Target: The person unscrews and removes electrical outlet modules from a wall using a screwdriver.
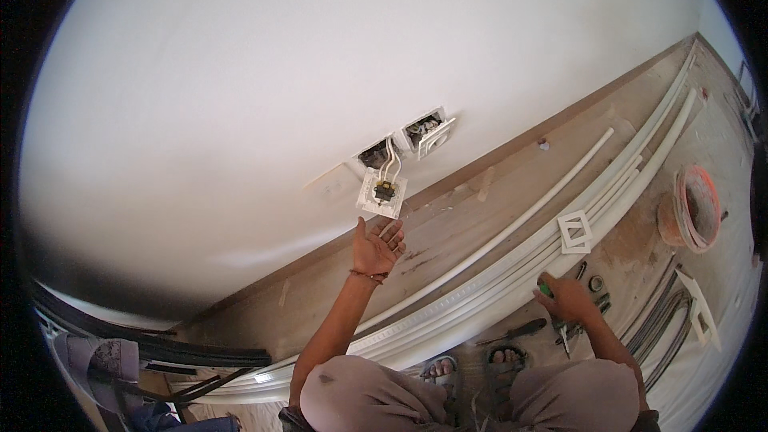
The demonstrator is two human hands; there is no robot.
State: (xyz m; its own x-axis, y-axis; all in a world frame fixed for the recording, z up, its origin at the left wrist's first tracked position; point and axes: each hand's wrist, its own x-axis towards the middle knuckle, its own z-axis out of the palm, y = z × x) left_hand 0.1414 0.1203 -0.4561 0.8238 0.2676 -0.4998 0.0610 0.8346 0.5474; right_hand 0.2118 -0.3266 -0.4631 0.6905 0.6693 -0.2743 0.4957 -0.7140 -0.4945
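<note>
Though square, faceplate (385, 192) back outward; empty left fingers (390, 234) parted, right (547, 302) around green object (546, 289).

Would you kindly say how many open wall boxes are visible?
2: a left box above the left hand, and a right box beside it, partly behind a white plate.

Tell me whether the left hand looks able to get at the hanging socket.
Probably yes: the left hand is open, right at the lower edge of the hanging socket, and nothing visible blocks the way.
</note>
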